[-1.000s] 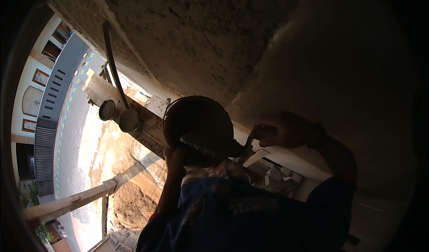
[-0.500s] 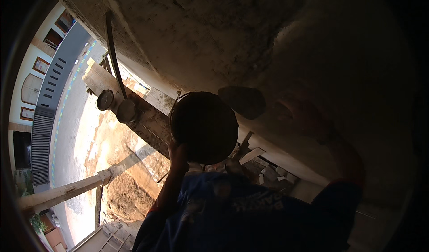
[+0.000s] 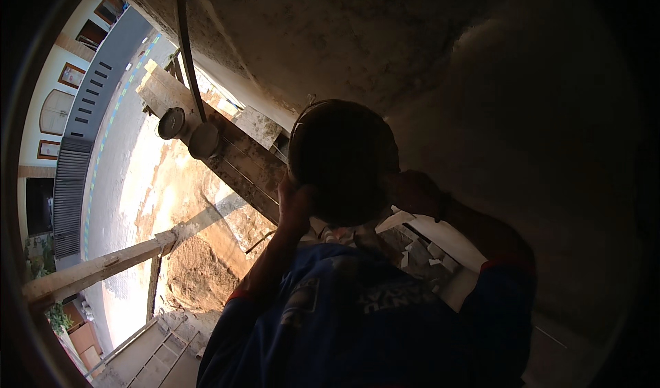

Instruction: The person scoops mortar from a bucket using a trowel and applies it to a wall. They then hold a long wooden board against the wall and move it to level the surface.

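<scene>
A round dark bucket (image 3: 342,161) is held up in front of my chest, its inside too dark to make out. My left hand (image 3: 297,202) grips its left lower rim with closed fingers. At the bucket's right edge is my right hand (image 3: 416,192), fingers curled. What it holds is lost in shadow at the rim; the dark, flat, rounded blade seen earlier does not show now. Beyond the bucket rises a rough, shaded wall (image 3: 309,37).
Left of me, a plank platform (image 3: 240,175) runs along the wall. Two small buckets, one darker (image 3: 172,123) and one paler (image 3: 204,141), stand on it near a slanting pole (image 3: 187,51). A beam (image 3: 103,267) crosses at lower left above a sand heap (image 3: 203,271). Rubble (image 3: 412,250) lies below.
My right hand has come from the wall on the right to the bucket's right edge, and the flat blade beside it has gone from view. The bucket sits slightly higher and further right.
</scene>
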